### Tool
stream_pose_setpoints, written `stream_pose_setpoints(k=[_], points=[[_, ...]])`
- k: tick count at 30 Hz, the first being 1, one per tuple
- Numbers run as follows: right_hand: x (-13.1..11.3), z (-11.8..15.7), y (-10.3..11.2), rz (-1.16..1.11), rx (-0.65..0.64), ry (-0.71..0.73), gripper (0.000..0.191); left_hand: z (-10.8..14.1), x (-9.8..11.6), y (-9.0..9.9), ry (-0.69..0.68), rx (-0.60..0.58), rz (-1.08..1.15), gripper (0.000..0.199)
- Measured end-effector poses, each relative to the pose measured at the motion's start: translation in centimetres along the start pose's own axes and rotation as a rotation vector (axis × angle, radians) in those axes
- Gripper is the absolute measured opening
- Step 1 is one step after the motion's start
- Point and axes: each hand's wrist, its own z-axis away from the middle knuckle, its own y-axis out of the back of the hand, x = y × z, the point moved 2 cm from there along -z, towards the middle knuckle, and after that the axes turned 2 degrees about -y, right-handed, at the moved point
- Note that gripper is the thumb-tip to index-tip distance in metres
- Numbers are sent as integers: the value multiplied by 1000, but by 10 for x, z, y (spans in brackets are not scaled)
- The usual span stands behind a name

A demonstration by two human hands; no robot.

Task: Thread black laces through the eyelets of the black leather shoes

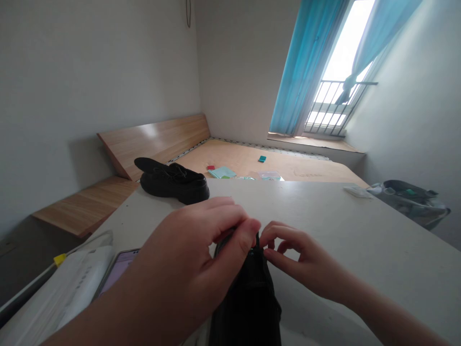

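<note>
White surface [324,216], black lace-up shoe [173,182] beyond; left hand [187,254] and right hand [302,254] pinching top of black fabric item [248,298].

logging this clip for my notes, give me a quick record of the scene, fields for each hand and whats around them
left hand: pinching the top of a black item
right hand: fingers curled at that item's top edge
on table: black lace-up shoe on a white table
by the left arm: phone, white package
beyond: wooden bed platform, blue curtain
</note>
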Motion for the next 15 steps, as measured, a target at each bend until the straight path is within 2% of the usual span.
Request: stream_pose_setpoints(k=[2, 4, 7, 9, 11, 15], points=[[0, -1, 0, -5, -10, 28, 9, 2, 1, 1, 17, -80, 44, 37], [0, -1, -1, 22, 18, 80, 10, 5, 3, -1, -7, -222, 129, 37], [-1, 1, -4, 190, 131, 208, 11, 10, 7, -6, -137, -424, 185, 35], [-1, 3, -7, 326, 186, 278, 12, 10, 6, -8, -165, -505, 141, 33], [0, 4, -9, 401, 204, 312, 12, 7, 2, -10, -112, -504, 58, 36], [-4, 6, -10, 641, 263, 441, 12, 0, -15, -18, 69, -391, -149, 33]])
